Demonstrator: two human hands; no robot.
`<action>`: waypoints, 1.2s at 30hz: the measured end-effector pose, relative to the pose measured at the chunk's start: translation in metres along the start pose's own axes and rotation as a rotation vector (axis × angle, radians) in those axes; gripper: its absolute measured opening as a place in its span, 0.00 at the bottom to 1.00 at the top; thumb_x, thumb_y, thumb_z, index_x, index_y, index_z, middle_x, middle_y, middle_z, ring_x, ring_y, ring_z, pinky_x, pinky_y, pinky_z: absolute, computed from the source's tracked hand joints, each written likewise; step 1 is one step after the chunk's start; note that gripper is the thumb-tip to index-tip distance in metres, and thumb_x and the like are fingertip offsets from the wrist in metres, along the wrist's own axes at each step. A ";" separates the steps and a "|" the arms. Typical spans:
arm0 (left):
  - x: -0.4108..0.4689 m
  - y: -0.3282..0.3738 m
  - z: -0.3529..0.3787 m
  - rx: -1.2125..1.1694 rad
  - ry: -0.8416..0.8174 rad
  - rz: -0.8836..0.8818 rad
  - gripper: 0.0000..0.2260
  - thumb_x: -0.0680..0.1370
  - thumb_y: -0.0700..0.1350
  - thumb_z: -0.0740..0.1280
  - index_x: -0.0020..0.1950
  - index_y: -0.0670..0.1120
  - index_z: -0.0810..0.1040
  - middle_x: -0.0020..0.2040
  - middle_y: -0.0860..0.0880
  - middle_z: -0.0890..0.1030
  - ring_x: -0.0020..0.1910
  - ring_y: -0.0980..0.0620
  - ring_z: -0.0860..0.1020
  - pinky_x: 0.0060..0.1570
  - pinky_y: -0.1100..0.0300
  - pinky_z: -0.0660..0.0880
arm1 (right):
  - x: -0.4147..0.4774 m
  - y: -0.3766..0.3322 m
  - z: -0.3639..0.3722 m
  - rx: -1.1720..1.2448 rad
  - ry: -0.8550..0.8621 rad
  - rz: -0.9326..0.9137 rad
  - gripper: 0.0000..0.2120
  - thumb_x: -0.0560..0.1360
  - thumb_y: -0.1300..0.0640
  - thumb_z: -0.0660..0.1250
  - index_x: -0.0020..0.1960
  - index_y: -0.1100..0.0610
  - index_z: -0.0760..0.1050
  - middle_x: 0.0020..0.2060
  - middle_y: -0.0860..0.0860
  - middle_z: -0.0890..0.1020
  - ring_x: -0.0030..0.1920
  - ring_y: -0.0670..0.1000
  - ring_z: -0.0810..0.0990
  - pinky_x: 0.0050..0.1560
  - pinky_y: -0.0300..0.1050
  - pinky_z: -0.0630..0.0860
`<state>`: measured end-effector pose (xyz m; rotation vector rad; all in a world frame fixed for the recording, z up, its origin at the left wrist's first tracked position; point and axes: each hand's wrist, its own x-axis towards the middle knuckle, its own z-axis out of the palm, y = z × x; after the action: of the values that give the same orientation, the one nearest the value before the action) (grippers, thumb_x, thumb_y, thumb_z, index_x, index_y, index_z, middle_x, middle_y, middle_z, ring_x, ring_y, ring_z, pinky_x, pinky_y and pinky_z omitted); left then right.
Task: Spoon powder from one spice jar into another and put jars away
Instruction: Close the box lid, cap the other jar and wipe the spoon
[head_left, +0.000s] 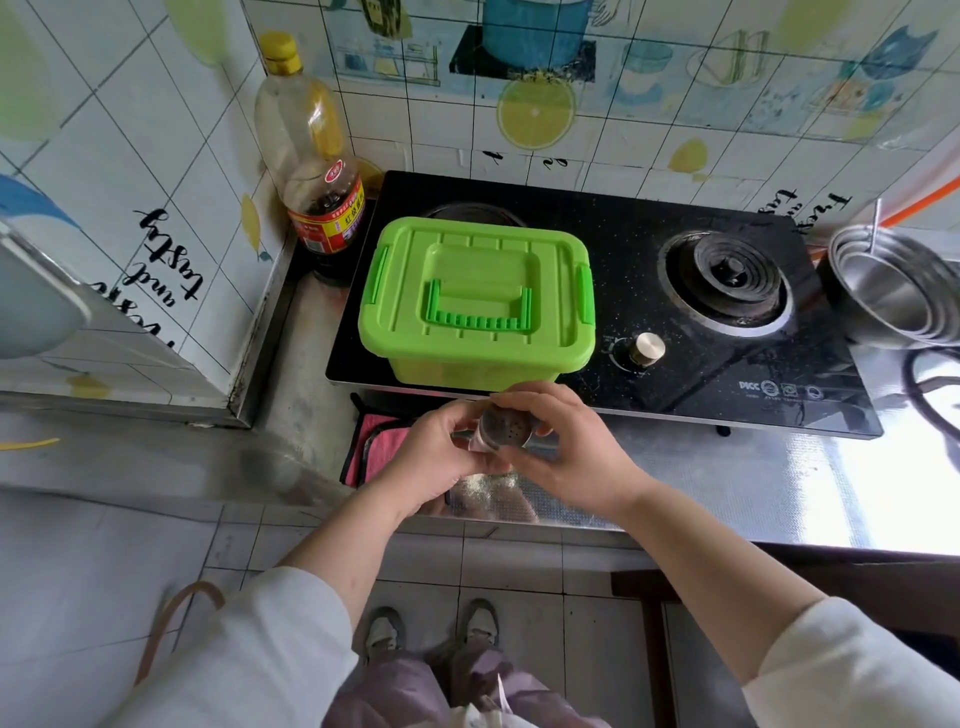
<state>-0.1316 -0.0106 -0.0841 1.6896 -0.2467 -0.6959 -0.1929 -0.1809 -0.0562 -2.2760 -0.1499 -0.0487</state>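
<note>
A small metal spice jar with a perforated shaker top is held over the counter's front edge, just in front of the stove. My left hand wraps its left side and my right hand covers its right side and top rim. Most of the jar's body is hidden by my fingers. A closed green plastic box with a handle and side latches sits on the stove's left burner, right behind my hands. No spoon or second jar shows.
A black glass gas stove with a knob fills the counter. Two bottles stand in the back left corner. Stacked steel bowls sit at the right. A pink cloth lies left of my hands.
</note>
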 end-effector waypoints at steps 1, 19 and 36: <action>0.000 -0.001 0.000 -0.008 0.000 -0.001 0.26 0.63 0.36 0.80 0.52 0.60 0.79 0.50 0.57 0.84 0.54 0.56 0.81 0.57 0.60 0.75 | 0.000 -0.001 0.001 -0.008 0.021 0.011 0.22 0.69 0.55 0.75 0.62 0.51 0.76 0.55 0.46 0.76 0.55 0.44 0.73 0.52 0.27 0.67; -0.004 -0.005 0.006 -0.040 0.021 0.073 0.24 0.65 0.32 0.78 0.54 0.54 0.80 0.52 0.50 0.84 0.53 0.52 0.82 0.54 0.58 0.78 | 0.000 0.006 0.017 -0.054 0.135 0.081 0.30 0.65 0.36 0.70 0.61 0.53 0.77 0.50 0.48 0.75 0.54 0.50 0.72 0.54 0.39 0.71; -0.003 0.001 0.022 -0.075 0.147 0.093 0.20 0.67 0.32 0.75 0.55 0.48 0.81 0.52 0.49 0.84 0.48 0.56 0.81 0.45 0.68 0.77 | -0.001 0.000 0.030 0.062 0.324 0.203 0.38 0.61 0.31 0.70 0.62 0.54 0.75 0.52 0.47 0.75 0.56 0.50 0.74 0.58 0.49 0.75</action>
<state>-0.1462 -0.0269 -0.0837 1.6385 -0.1918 -0.5035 -0.1944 -0.1585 -0.0762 -2.1766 0.2466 -0.2999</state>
